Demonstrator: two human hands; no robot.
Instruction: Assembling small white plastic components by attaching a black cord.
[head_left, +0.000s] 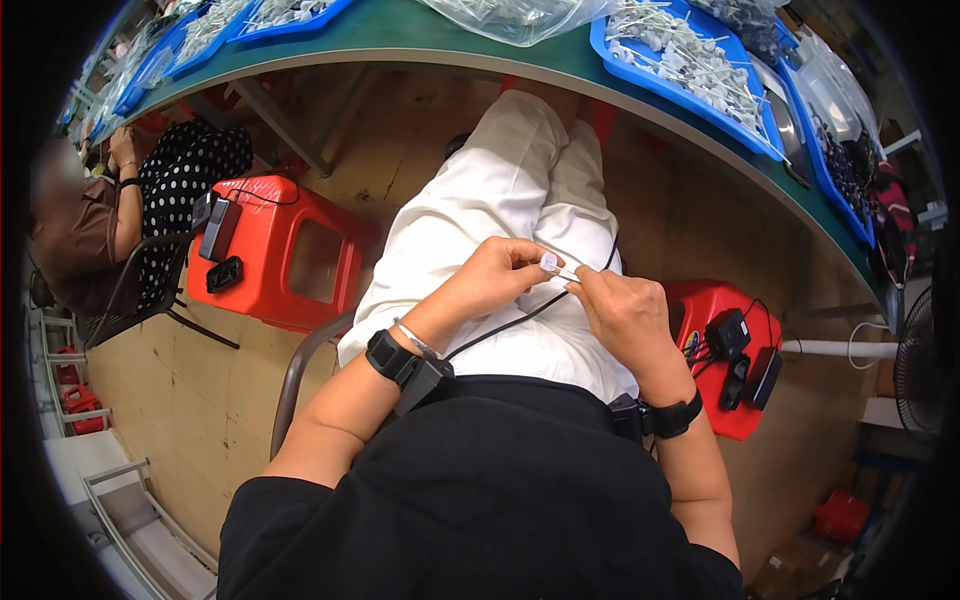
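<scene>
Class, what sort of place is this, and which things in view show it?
Probably a small-parts assembly workshop: blue plastic trays heaped with white stemmed pieces stand on a long green-topped table, and another person sits off to the left.

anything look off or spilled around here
Nothing clearly looks spilled. Mildly odd: black devices with loose cables sit on the red stool at right, which is normally a seat. The white piece held by the left hand and right hand is too small to check for damage.
</scene>
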